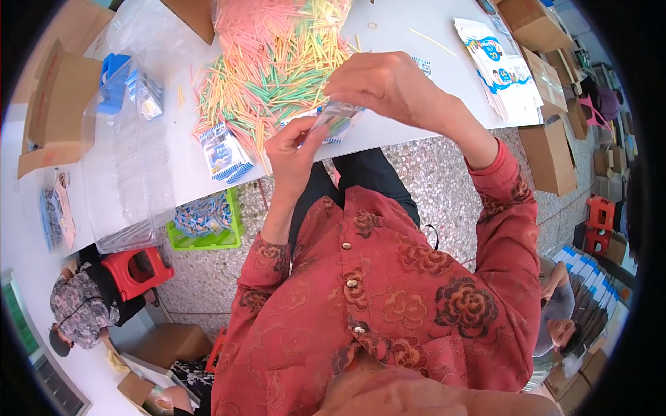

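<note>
My left hand (293, 149) grips a small clear packet (338, 116) with blue print, which tilts up above the table's front edge. Something greenish shows through its film. Over the packet's upper end curls my right hand (388, 87), fingers bent together; whatever they pinch is hidden from view. Just beyond both hands lies a big heap of thin sticks (270, 83) in pink, yellow and green. A stack of flat blue-and-white packets (225, 152) rests left of my left hand, and another blue-edged packet lies partly hidden beneath my hands.
Clear plastic trays (128, 173) stand along the table's left side. White-and-blue printed sheets (496, 69) are stacked at right, near cardboard boxes (548, 156). Below the table sits a green crate (229, 232) of packets, beside a red stool (139, 272). Other people work lower left and lower right.
</note>
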Demonstrator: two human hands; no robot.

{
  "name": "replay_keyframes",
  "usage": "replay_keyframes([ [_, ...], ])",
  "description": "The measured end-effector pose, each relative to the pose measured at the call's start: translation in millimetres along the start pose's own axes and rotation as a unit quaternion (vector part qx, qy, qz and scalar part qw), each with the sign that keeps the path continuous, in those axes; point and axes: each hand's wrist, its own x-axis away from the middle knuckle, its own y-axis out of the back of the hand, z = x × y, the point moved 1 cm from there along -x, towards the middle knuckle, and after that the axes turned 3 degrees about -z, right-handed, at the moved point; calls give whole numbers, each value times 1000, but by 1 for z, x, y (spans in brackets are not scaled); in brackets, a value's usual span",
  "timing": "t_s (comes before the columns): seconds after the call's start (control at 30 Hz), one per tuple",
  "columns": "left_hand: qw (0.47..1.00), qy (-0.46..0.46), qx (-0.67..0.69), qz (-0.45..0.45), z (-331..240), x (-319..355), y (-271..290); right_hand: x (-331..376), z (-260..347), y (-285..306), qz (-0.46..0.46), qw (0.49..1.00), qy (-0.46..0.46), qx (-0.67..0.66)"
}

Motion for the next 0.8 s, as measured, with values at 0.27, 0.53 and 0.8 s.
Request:
replay_keyframes([
  [0.27, 980, 95, 176, -15, 1, 0, -15, 20, -8, -18, -59, 892, -293, -340],
  [0.53, 943, 174, 276, -69, 7, -5, -25, 33, -9, -26, -114, 906, -274, -303],
  [0.8, 906, 194, 370, -67, 6, -8, -49, 72, 3, -60, -184, 774, -384, -469],
])
